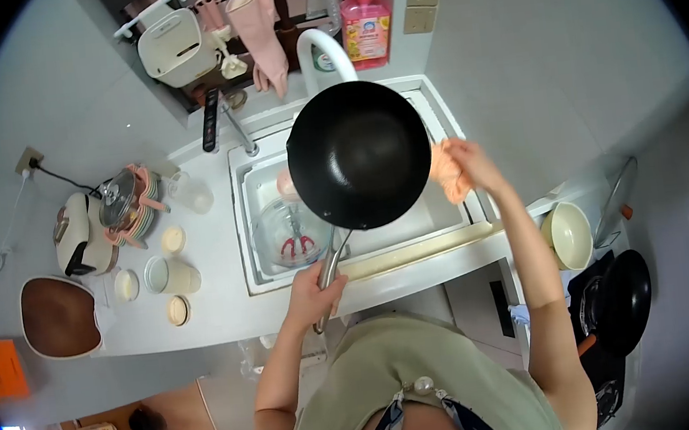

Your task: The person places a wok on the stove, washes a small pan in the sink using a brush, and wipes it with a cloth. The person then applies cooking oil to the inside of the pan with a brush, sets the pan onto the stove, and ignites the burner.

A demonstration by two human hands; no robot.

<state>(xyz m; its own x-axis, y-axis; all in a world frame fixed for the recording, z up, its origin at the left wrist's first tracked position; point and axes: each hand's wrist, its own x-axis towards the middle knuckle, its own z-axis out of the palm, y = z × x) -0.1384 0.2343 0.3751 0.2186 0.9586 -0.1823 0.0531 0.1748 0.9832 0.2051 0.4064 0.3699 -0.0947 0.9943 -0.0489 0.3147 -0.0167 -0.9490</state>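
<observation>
My left hand (316, 293) is wrapped round the metal handle (330, 277) of a black wok (359, 155), which is held over the white sink (446, 219) with its dark inside facing up. At the wok's right side, my right hand (473, 164) grips an orange cloth (448, 174) that hangs below the fingers beside the rim. Under the wok's left edge, a clear glass bowl (267, 238) with a red-tipped utensil (297, 245) sits in the sink. The white faucet (327, 45) rises behind the wok.
Jars (173, 275), lids (177, 310), a plastic cup (191, 193) and stacked pots (129, 206) stand left. A pink soap bottle (367, 28) is behind the sink. At right are a pale green bowl (567, 235) and a black pan (624, 303) on the stove.
</observation>
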